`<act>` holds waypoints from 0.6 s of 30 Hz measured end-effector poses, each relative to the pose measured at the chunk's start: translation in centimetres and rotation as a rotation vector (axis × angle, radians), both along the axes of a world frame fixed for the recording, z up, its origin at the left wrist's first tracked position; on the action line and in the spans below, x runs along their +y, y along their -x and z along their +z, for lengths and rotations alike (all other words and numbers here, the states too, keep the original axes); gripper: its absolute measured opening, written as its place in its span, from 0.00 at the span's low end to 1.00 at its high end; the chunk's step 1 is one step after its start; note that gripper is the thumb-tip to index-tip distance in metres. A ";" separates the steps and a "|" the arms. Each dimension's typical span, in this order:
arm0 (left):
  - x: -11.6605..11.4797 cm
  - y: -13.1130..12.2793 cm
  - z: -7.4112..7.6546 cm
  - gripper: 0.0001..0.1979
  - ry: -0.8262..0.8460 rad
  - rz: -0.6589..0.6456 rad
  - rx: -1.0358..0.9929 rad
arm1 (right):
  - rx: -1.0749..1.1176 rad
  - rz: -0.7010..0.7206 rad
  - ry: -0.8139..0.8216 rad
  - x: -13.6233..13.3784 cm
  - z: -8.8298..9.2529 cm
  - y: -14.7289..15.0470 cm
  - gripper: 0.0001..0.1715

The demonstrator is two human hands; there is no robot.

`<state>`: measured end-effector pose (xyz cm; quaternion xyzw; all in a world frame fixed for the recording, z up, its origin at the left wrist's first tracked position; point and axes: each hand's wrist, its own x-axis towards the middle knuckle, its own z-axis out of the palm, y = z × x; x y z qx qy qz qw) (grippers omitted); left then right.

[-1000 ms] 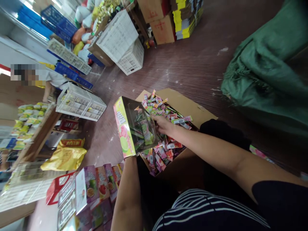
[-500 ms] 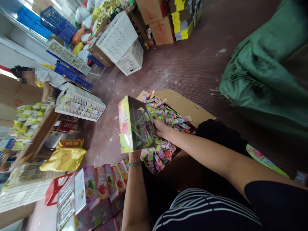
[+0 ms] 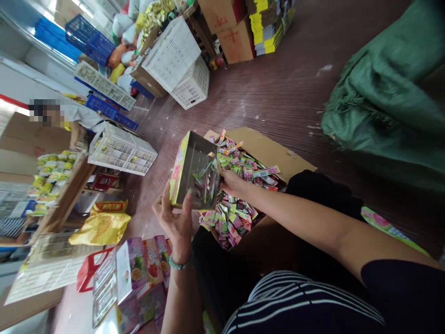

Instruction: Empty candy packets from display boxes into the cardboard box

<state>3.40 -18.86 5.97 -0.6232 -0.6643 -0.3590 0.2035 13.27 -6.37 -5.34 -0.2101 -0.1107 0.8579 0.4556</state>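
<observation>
A packaging box (image 3: 196,169) with a dark, see-through front and a yellow-green and pink printed side is tilted above a carton. Several small sachets lie inside its right part. My left hand (image 3: 175,218), with a bead bracelet at the wrist, holds the box's lower left end, thumb on the front and fingers on the printed side. At the box's right edge is my right hand (image 3: 232,182), closed on that edge, its fingertips partly hidden. Beneath both, the open cardboard carton (image 3: 274,150) is heaped with green, pink and red stick sachets (image 3: 238,218).
Purple and red fruit-printed boxes (image 3: 139,273) stand at lower left beside a red basket (image 3: 91,273). A yellow sack (image 3: 102,227) lies on the floor. White crates (image 3: 123,148) stand near a person (image 3: 79,118) at a table. Green cloth (image 3: 378,97) drapes at right.
My left hand has come out from beneath the box to its lower left end. The box has tilted, showing more of its dark front. My right hand stays at its right edge.
</observation>
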 end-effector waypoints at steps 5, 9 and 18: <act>0.2 0.4 0.1 0.18 -0.264 -0.070 0.015 | -0.229 -0.054 -0.112 0.2 -0.7 -0.9 0.16; 0.2 1.2 0.5 0.18 -0.308 -0.091 0.101 | -0.776 -0.267 -0.422 1.2 -2.6 -1.0 0.11; 0.0 2.5 -0.7 0.19 -0.217 0.002 -0.153 | -0.867 -0.373 -0.956 1.1 -4.3 -0.3 0.24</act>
